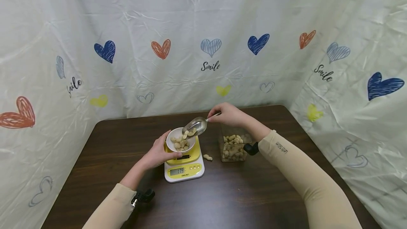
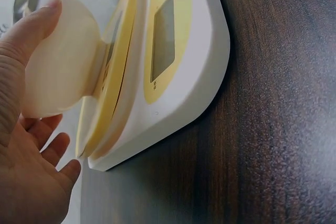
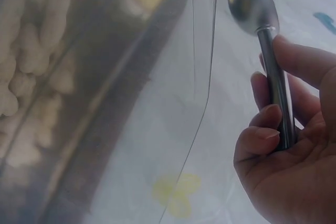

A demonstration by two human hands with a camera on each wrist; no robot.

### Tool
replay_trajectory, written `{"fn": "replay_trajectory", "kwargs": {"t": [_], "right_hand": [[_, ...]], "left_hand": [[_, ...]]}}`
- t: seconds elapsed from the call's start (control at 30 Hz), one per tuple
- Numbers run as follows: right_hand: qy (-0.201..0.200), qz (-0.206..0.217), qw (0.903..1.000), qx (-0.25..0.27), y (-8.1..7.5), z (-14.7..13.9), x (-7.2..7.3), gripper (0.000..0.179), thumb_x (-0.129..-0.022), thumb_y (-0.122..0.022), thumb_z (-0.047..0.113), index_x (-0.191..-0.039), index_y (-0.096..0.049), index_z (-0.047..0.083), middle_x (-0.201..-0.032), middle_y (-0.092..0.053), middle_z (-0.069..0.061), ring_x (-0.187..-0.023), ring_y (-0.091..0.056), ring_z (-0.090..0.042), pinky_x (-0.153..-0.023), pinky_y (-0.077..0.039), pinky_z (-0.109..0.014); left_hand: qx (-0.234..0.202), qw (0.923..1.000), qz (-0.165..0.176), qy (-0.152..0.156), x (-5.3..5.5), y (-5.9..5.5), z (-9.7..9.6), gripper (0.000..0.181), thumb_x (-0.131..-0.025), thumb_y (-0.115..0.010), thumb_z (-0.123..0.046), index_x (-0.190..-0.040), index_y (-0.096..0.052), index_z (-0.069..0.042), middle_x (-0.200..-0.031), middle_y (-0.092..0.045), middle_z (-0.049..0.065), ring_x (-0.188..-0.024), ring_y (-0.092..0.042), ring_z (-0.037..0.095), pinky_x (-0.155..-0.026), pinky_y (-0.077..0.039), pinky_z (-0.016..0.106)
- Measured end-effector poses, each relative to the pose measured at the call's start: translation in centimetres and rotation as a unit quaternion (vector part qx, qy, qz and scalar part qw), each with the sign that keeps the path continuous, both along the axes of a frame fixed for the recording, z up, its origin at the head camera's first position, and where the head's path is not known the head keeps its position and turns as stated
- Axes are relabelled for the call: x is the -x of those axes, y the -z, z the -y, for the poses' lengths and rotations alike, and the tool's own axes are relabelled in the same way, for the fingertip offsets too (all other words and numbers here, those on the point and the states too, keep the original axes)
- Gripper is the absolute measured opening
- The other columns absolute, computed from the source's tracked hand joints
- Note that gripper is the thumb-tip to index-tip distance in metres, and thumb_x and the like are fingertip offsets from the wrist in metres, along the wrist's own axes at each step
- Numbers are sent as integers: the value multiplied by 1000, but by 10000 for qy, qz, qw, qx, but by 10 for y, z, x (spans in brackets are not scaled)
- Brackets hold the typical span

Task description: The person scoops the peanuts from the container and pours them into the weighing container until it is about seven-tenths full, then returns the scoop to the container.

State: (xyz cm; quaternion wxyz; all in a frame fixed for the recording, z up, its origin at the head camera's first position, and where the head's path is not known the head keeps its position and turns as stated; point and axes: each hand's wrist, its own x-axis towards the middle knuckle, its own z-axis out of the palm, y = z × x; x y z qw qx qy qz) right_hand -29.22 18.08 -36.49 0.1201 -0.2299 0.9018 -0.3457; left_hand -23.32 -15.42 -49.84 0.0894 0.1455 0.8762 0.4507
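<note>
My left hand (image 1: 159,152) grips a small white bowl (image 2: 63,61) from the side, its thumb on the near wall and the fingers round the far side. Peanuts in their shells (image 1: 181,144) lie in the bowl, which stands on the yellow platform of a kitchen scale (image 1: 186,171). Digits show on the scale's display. Held by its handle in my right hand (image 1: 228,115), a metal scoop (image 1: 198,125) tilts down to the left, with its mouth over the bowl's rim and peanuts at its lip. The right wrist view shows fingers and thumb round the handle (image 3: 281,98).
A clear plastic container (image 1: 233,159) with many peanuts stands right of the scale, under my right forearm. One loose peanut (image 1: 207,157) lies on the dark wooden table (image 1: 251,193) between them. A white curtain printed with hearts (image 1: 181,77) hangs behind the table and along its sides.
</note>
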Motion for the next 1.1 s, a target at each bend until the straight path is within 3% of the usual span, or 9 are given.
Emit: {"fn": "replay_trajectory", "kwargs": {"t": [0.27, 0.53, 0.83, 1.1], "right_hand": [[61, -193, 9997, -163, 1, -3, 1, 15, -97, -74, 32, -106, -77, 21, -102, -72, 4, -97, -64, -20, -84, -50, -42], [75, -188, 9998, -88, 0, -9, 1, 14, -97, -74, 31, -105, -78, 20, -100, -72, 3, -95, -63, -23, -81, -50, -42], [159, -213, 9996, 121, -11, -31, -4, 17, -98, -72, 37, -108, -78, 25, -115, -70, 4, -102, -63, -20, -84, -50, -44], [346, -39, 9990, 297, -20, -60, -12, 26, -99, -71, 35, -117, -76, 19, -121, -68, -2, -106, -63, -23, -86, -51, -45]], "left_hand": [[-67, 10000, -39, 41, -1, -2, -1, 113, -76, -89, -48, -161, -24, -12, -149, -41, 13, -143, -27, 38, -112, -25, 66], [-49, 10000, 84, 7, -2, -2, -1, 117, -76, -89, -50, -163, -21, -12, -153, -37, 16, -145, -24, 39, -113, -24, 66], [10, 9999, 154, 1, -2, -3, -2, 122, -77, -88, -52, -165, -14, -13, -160, -29, 18, -149, -18, 41, -114, -21, 67], [3, 9997, 231, -62, -1, -1, -1, 123, -75, -88, -54, -165, -13, -15, -162, -25, 18, -150, -17, 40, -115, -20, 67]]}}
